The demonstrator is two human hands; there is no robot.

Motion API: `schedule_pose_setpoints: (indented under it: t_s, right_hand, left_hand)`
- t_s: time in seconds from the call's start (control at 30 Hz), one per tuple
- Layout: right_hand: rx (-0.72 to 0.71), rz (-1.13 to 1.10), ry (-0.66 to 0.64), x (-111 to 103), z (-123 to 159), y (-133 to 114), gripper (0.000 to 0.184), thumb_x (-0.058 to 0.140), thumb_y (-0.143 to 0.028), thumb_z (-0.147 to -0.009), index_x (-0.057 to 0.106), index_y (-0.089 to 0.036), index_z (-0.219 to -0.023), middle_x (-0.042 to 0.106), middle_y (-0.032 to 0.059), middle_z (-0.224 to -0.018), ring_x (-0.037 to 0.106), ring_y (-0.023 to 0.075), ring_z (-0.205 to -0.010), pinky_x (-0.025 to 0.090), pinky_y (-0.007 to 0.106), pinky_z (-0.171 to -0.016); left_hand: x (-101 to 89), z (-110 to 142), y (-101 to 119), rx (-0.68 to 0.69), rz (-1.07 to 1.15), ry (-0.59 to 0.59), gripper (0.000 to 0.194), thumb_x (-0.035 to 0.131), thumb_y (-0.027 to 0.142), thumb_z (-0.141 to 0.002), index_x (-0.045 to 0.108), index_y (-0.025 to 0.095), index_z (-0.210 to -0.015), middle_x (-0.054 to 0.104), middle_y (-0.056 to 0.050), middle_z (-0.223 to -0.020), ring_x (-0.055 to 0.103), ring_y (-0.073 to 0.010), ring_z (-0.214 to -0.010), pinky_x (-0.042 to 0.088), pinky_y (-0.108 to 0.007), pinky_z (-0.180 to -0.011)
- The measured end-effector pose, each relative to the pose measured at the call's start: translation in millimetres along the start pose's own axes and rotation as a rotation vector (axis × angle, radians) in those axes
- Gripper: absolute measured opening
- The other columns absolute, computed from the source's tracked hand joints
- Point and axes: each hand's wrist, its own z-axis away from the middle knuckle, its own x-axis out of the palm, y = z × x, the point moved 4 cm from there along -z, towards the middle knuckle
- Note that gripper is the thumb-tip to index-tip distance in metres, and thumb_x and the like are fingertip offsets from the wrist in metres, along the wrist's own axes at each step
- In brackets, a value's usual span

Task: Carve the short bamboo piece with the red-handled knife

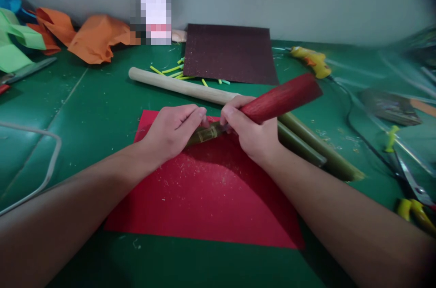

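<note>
1. Green counter (85,101): its far edge meets the wall.
2. Red sheet (204,201): flat beneath the hands, midway between the counter's left and right edges, sprinkled with fine shavings.
3. Dark brown sheet (230,54): by the far edge.
4. Pale rod (177,86): slanting between both sheets; its right end passes behind the right hand, where a careless forearm might roll it.
5. Green bamboo stalks (320,156): right of the red sheet, angled toward the near right corner.
6. Left hand (170,131): closed round a bamboo stick (206,134) above the red sheet. Right hand (259,138): fingers pinched near the stick's right end, a red handle (286,97) tucked in its grip. If that tool is bladed (its working end is hidden), a slip could nick the left fingertips, so close are they.
7. Yellow glue gun (311,61): near the far edge, right side; a snagged cord could drag it.
</note>
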Motion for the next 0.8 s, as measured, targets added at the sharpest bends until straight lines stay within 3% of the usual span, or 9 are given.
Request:
schedule_pose_setpoints:
  t_s: [0.17, 0.47, 0.63, 0.8]
  right_hand:
    - [-0.037, 0.027, -0.069, 2.5, -0.5, -3.8, 0.018, 0.06, -0.02, -0.076, 0.056, -0.022, -0.058, 0.054, -0.0027, -0.057, 0.048, 0.0107, -0.055, 0.042, 0.029, -0.056]
    - [-0.037, 0.094, -0.051, 1.4, -1.4, -3.4, 0.018, 0.06, -0.02, -0.076, 0.056, -0.023, -0.059, 0.059, -0.0006, -0.059, 0.052, 0.0133, -0.059, 0.047, 0.03, -0.059]
    - [-0.05, 0.103, -0.092, 3.3, 0.4, -4.5, 0.022, 0.06, -0.021, -0.077, 0.052, -0.022, -0.057, 0.054, -0.0022, -0.057, 0.05, 0.0118, -0.057, 0.044, 0.029, -0.057]
    - [-0.024, 0.039, -0.011, 1.4, 0.1, -2.9, 0.018, 0.061, -0.019, -0.077, 0.057, -0.022, -0.059, 0.055, -0.0023, -0.058, 0.049, 0.0106, -0.054, 0.043, 0.028, -0.054]
  left_hand:
    - [-0.5, -0.4, 0.5, 0.011, -0.021, 0.007, 0.041, 0.043, 0.041, -0.1, 0.062, 0.016, -0.073, 0.049, 0.003, -0.058, 0.04, -0.009, -0.055, 0.03, -0.025, -0.051]
    - [-0.9, -0.5, 3.0, 0.008, -0.04, -0.006, 0.041, 0.042, 0.04, -0.1, 0.067, 0.015, -0.077, 0.049, 0.003, -0.058, 0.04, -0.0098, -0.055, 0.03, -0.025, -0.052]
    - [-1.0, -0.7, 3.6, 0.03, -0.062, 0.002, 0.041, 0.043, 0.038, -0.1, 0.066, 0.016, -0.074, 0.052, 0.003, -0.059, 0.041, -0.0097, -0.056, 0.031, -0.025, -0.053]
    - [-0.4, -0.8, 3.6, 0.033, -0.066, -0.007, 0.041, 0.043, 0.038, -0.1, 0.068, 0.016, -0.077, 0.053, 0.003, -0.06, 0.043, -0.0094, -0.056, 0.032, -0.025, -0.054]
